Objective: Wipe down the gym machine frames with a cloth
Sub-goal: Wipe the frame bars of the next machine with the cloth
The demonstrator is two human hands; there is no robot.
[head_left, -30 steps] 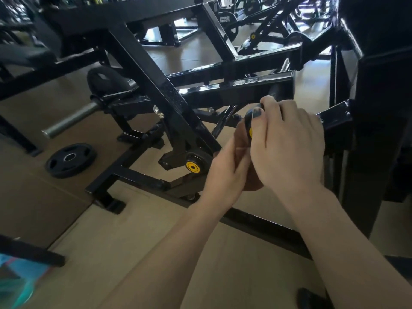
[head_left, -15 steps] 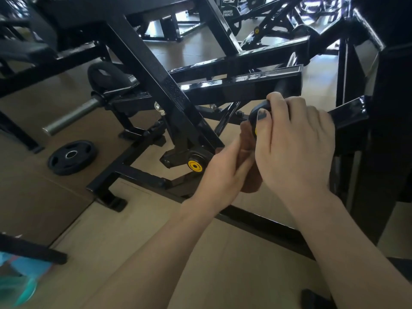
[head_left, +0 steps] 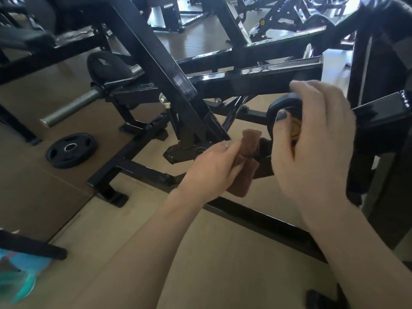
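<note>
Tan gym floor [head_left: 200, 253], black machine frames [head_left: 160, 54]

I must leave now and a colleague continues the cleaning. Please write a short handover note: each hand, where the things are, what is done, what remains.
Left hand: grips the brown cloth, bunched, just left of the round black hub with yellow cap.
Right hand: curled round that hub, thumb on its face.
Done: cannot tell which frame parts are already wiped.
Left: wipe the hub, then the black machine frame and the floor bar.
Note: a weight plate lies on the floor at left.
</note>
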